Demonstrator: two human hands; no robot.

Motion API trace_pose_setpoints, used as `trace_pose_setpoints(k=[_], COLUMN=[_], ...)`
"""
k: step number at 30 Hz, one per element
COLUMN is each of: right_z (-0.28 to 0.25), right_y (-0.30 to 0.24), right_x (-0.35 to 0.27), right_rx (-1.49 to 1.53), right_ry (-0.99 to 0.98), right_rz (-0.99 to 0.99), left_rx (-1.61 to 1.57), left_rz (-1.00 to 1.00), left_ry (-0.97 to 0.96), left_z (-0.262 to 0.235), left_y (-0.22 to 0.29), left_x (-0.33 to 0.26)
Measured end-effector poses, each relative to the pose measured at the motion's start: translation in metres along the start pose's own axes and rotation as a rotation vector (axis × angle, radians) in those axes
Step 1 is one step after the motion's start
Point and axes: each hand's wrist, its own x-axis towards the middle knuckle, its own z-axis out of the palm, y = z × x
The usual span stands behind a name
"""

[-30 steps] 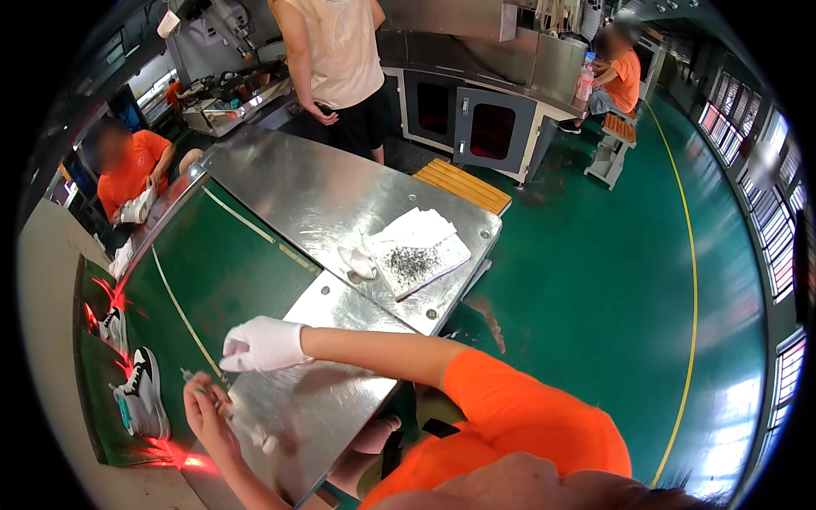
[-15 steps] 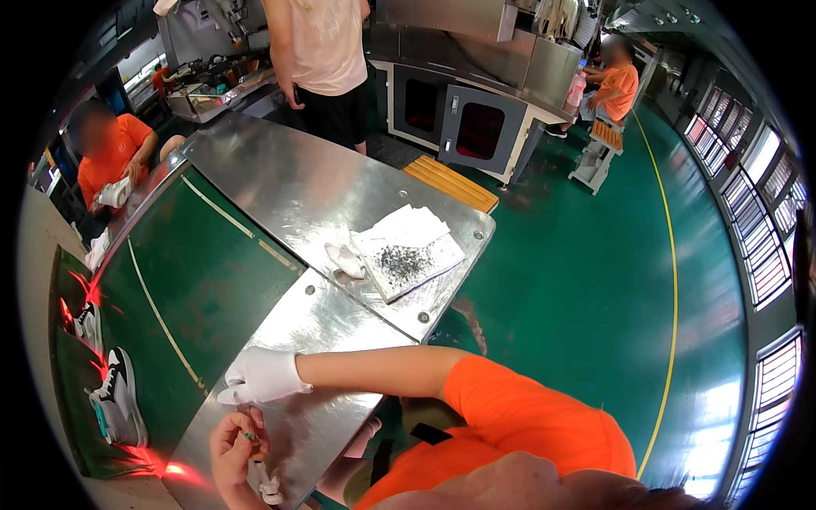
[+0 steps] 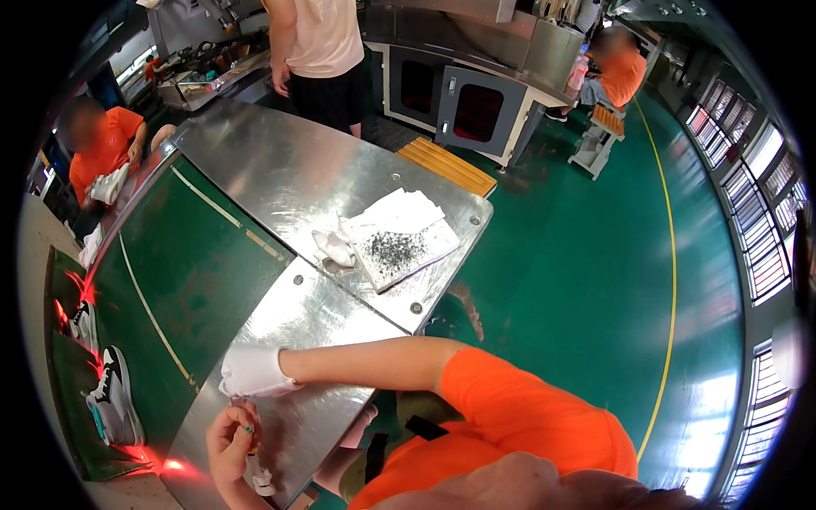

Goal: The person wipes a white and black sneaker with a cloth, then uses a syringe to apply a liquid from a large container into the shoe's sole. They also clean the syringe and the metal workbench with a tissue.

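My right hand [image 3: 253,371], in a white glove, is over the steel tabletop [image 3: 314,319] with its fingers curled down toward my left hand. My bare left hand [image 3: 228,442] is just below it, thumb and fingers pinched together. A small spot of green [image 3: 249,429] shows at its fingertips. What the fingers hold is too small and blurred to name. Beside the left wrist, a small crumpled white thing [image 3: 263,483] lies over the steel. The two hands are close together, and the gloved fingertips are partly hidden.
A white pad [image 3: 425,255] covered in black specks lies on the steel, with a crumpled white cloth [image 3: 334,248] beside it. Sneakers [image 3: 115,395] stand on the green conveyor belt [image 3: 204,255], lit by red light. A co-worker [image 3: 106,153] sits far left; another person [image 3: 319,42] stands behind the table.
My gloved fingers, stretched out to the left before, are now bent down close to my left hand. The left hand stays pinched. The whole view has shifted slightly.
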Motion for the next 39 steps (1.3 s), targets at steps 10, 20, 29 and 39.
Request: trace_pose_setpoints(k=[10, 20, 29, 39], right_z=[-0.032, -0.033, -0.032, -0.031], right_y=[-0.022, -0.046, -0.044, -0.048], right_x=[-0.007, -0.006, -0.012, -0.008], right_rx=[0.638, 1.268, 1.231, 1.175], right_ry=[0.094, 0.174, 0.147, 0.312], right_rz=[-0.074, 0.305, 0.264, 0.530], left_rx=[-0.527, -0.656, -0.751, 0.104], left_rz=[0.054, 0.287, 0.137, 0.121], left_ry=[0.010, -0.149, -0.258, 0.124], left_z=[0.013, -0.009, 0.002, 0.024], left_y=[0.004, 0.008, 0.003, 0.013], left_x=[-0.005, -0.016, -0.009, -0.003])
